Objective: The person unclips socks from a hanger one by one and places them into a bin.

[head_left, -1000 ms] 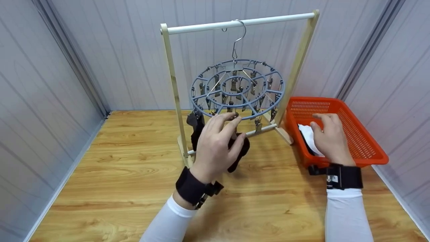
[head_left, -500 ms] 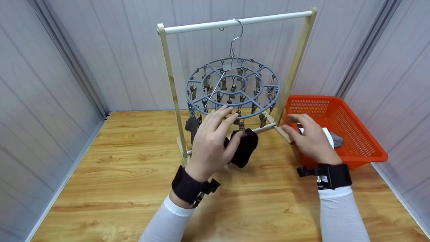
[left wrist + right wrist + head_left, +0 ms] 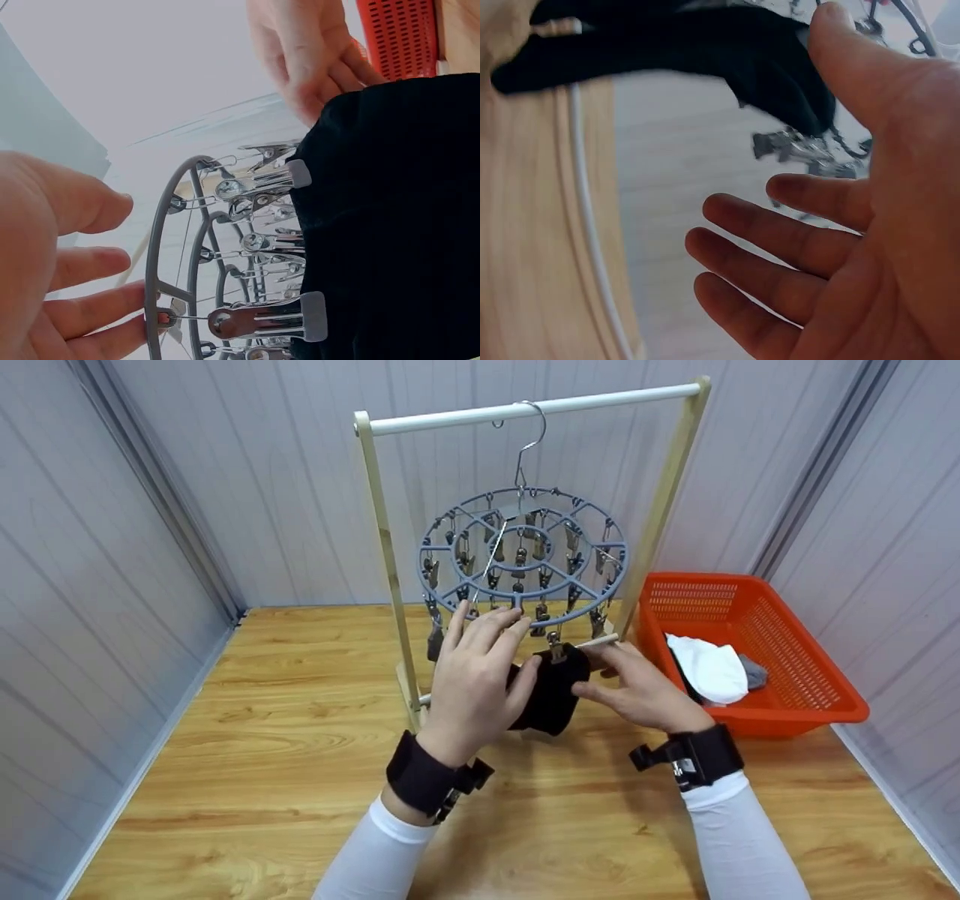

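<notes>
Left hand (image 3: 478, 679) splays beside hanger (image 3: 520, 559), right hand (image 3: 646, 694) beside black cloth (image 3: 555, 695).

The cloth (image 3: 553, 701) is black, the hanger (image 3: 517, 598) blue-grey, the right-hand basket (image 3: 795, 656) orange, and the table (image 3: 300, 780) yellowish with brown streaks.

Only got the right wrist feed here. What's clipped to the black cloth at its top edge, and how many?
Observer: In the left wrist view, two grey-tipped metal clips grip the black cloth; I can't rule out more behind.

Operator: And the left hand?

Observer: Per the head view, the left hand is at the near side of the round hanger; I can't tell whether it touches the rim.
</notes>
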Motion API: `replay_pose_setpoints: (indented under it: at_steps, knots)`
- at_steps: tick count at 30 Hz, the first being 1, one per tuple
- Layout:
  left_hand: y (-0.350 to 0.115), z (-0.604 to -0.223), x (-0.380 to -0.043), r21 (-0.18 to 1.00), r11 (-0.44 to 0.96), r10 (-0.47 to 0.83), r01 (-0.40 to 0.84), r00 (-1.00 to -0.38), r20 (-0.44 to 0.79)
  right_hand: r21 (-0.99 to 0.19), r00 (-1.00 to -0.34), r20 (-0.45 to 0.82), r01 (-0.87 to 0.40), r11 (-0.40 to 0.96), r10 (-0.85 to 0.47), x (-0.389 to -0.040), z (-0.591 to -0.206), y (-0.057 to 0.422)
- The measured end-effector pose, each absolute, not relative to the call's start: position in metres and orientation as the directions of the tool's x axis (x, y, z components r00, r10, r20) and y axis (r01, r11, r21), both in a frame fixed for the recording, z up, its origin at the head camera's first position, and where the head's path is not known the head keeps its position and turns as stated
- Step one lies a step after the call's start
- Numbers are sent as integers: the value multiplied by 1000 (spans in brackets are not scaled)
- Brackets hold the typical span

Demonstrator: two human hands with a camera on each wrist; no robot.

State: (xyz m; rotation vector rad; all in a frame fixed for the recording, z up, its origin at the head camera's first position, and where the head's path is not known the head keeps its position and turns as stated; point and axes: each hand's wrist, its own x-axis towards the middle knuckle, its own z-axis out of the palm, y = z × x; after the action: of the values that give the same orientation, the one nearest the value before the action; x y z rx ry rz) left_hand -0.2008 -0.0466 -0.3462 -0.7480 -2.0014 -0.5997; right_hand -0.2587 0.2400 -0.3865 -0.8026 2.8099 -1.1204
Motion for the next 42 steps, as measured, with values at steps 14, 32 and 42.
replay_pose_setpoints:
  at_steps: [14, 32, 42]
  knots:
    - [-42, -347, -199, 138, 659, 299, 739, -426, 854, -850, -909, 60, -264, 457, -413, -268, -414, 219]
    - [-39, -344, -199, 114, 576, 292, 810, -335, 896, -888, -897, 11, -212, 408, -442, -270, -417, 224]
    - [-36, -355, -203, 154, 556, 339, 817, -392, 855, -863, -870, 2, -251, 439, -493, -265, -410, 224]
